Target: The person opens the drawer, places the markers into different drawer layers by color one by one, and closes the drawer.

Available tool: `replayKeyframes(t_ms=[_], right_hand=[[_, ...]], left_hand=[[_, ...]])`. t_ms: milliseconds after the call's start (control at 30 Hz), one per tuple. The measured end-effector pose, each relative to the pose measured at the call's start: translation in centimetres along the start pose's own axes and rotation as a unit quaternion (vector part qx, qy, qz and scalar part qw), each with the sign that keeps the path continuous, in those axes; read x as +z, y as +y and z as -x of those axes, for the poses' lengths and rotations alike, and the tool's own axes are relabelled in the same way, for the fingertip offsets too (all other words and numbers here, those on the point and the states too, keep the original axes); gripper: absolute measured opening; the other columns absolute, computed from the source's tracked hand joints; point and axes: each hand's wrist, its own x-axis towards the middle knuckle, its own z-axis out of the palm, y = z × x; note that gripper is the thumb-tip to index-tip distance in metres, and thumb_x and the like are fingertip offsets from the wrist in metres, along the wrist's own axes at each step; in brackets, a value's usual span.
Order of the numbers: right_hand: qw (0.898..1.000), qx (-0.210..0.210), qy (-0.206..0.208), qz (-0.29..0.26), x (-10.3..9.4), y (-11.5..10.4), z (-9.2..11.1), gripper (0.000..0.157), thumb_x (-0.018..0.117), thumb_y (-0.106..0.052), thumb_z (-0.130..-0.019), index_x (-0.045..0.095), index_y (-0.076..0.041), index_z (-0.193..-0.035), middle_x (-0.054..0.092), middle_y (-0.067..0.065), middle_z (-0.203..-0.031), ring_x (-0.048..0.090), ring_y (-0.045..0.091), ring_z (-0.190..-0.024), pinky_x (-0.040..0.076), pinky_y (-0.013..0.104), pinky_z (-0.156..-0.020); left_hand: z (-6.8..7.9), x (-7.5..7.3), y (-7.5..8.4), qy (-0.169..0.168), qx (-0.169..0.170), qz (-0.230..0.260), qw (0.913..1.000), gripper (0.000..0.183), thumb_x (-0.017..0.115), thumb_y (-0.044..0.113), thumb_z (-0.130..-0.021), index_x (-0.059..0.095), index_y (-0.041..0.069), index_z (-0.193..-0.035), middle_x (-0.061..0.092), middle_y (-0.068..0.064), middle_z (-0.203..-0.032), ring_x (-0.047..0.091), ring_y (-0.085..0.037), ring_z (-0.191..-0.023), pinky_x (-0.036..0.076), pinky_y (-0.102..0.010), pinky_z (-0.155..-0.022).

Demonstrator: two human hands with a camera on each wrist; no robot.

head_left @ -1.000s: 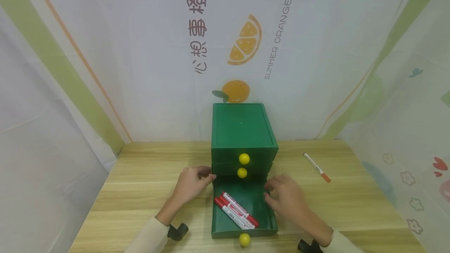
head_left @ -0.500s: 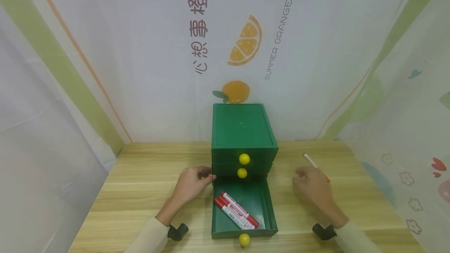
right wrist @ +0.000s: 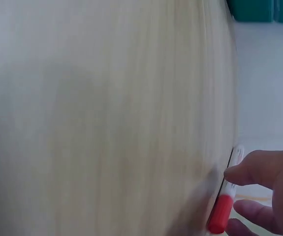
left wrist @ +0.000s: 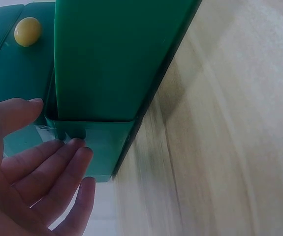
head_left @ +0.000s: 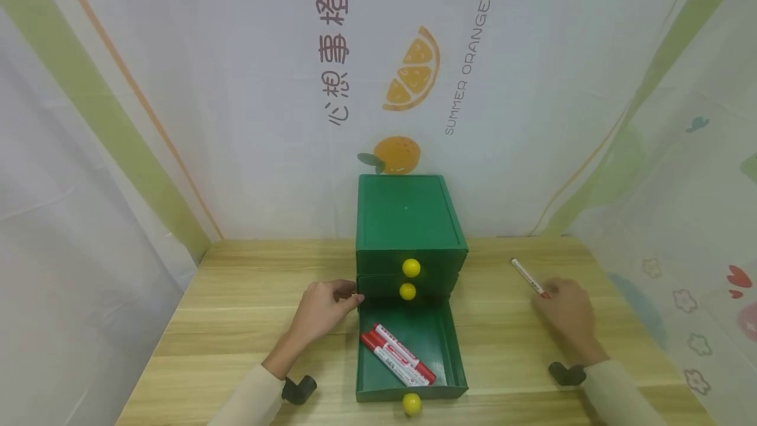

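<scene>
A green desktop drawer cabinet (head_left: 408,212) with yellow round knobs stands at the centre of the head view. Its bottom drawer (head_left: 432,340) is pulled out and holds three red-capped markers (head_left: 397,355). My left hand (head_left: 322,307) touches the cabinet's left side, thumb at the front edge and extended fingertips (left wrist: 84,152) against the side wall. On the table to the right lies a white marker (head_left: 526,275); in the right wrist view its red cap (right wrist: 222,214) shows beside my thumb. My right hand (head_left: 564,311) is over the cap end, fingers loosely bent; no firm pinch is visible.
The wood-grain table (head_left: 254,327) extends to both sides of the cabinet. Behind it hangs a white cloth (head_left: 266,150) printed with oranges and lettering. Black wrist mounts (head_left: 299,390) sit at both sleeves.
My right hand has left the open drawer's right side and moved right to the loose marker, which lies in the same place. The left hand has kept its place on the cabinet.
</scene>
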Motion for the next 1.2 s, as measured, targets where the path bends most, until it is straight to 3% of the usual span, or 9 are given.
replayKeyframes(t_ms=[167, 367, 533, 733, 1200], right_hand=[[0.999, 0.036, -0.023, -0.004, -0.7, 0.3, 0.0, 0.045, 0.075, -0.022, -0.094, 0.071, 0.012, -0.123, 0.074, 0.032, -0.111, 0.07, 0.043, -0.09, 0.056, 0.052, -0.068], [0.998, 0.047, -0.035, -0.007, -1.2, 0.1, -0.1, 0.039, 0.074, -0.024, -0.096, 0.074, 0.011, -0.113, 0.077, 0.023, -0.094, 0.067, 0.032, -0.073, 0.052, 0.039, -0.056], [0.998, 0.052, -0.039, -0.009, -1.2, 0.0, 0.1, 0.034, 0.072, -0.023, -0.096, 0.077, 0.009, -0.106, 0.075, 0.016, -0.086, 0.063, 0.027, -0.067, 0.05, 0.037, -0.053], [0.997, 0.065, -0.041, -0.006, -1.1, 0.0, 0.1, 0.034, 0.071, -0.024, -0.096, 0.078, 0.008, -0.107, 0.076, 0.017, -0.088, 0.063, 0.027, -0.067, 0.05, 0.037, -0.052], [0.999, 0.043, -0.027, -0.013, -0.9, -1.0, 0.9, 0.034, 0.074, -0.025, -0.098, 0.079, 0.007, -0.108, 0.077, 0.016, -0.089, 0.065, 0.025, -0.069, 0.051, 0.036, -0.055]], left_hand=[[-0.1, 0.0, 0.0, 0.0, 0.002, 0.004, 1.0, 0.026, 0.082, 0.024, -0.1, 0.084, 0.004, -0.116, 0.083, -0.004, -0.107, 0.077, -0.018, -0.091, 0.064, -0.039, -0.076], [-0.2, 0.0, -0.1, 0.002, 0.01, 0.007, 0.9999, 0.025, 0.083, 0.023, -0.099, 0.084, 0.004, -0.114, 0.083, -0.005, -0.106, 0.078, -0.018, -0.09, 0.065, -0.04, -0.075], [-0.2, 0.0, 0.0, 0.001, 0.007, 0.005, 1.0, 0.025, 0.084, 0.024, -0.099, 0.084, 0.004, -0.115, 0.083, -0.004, -0.106, 0.077, -0.018, -0.09, 0.064, -0.039, -0.076], [-0.1, 0.0, 0.0, 0.002, 0.004, 0.005, 1.0, 0.027, 0.083, 0.025, -0.099, 0.084, 0.004, -0.115, 0.083, -0.005, -0.107, 0.077, -0.02, -0.092, 0.065, -0.041, -0.078], [0.0, 0.0, 0.1, 0.004, -0.004, 0.007, 1.0, 0.028, 0.083, 0.026, -0.098, 0.084, 0.003, -0.116, 0.083, -0.006, -0.108, 0.077, -0.021, -0.092, 0.065, -0.043, -0.079]])
